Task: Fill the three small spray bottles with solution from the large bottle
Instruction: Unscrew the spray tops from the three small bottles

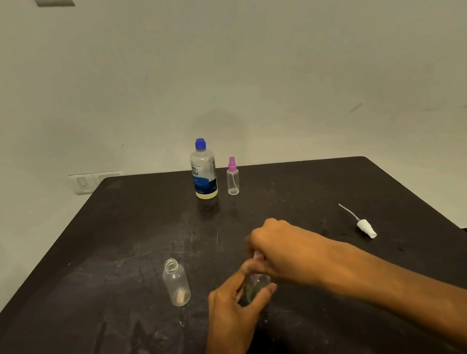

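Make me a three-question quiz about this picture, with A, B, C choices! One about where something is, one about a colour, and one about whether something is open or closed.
1. Where does the loose white spray head lie?
A. On the table's right side
B. Inside the open bottle
C. On top of the large bottle

2. What colour is the large bottle's cap?
A. Pink
B. Blue
C. White

3. How is the small bottle near the left hand?
A. Capped
B. Lying on its side
C. Upright with no top on

Answers:
1. A, the white spray head lies alone on the dark table, far right.
2. B, the large bottle has a blue cap; the pink top belongs to the small spray bottle beside it.
3. C, the open small bottle stands upright with bare neck threads, apart from the left hand and right hand, which hold a third bottle.
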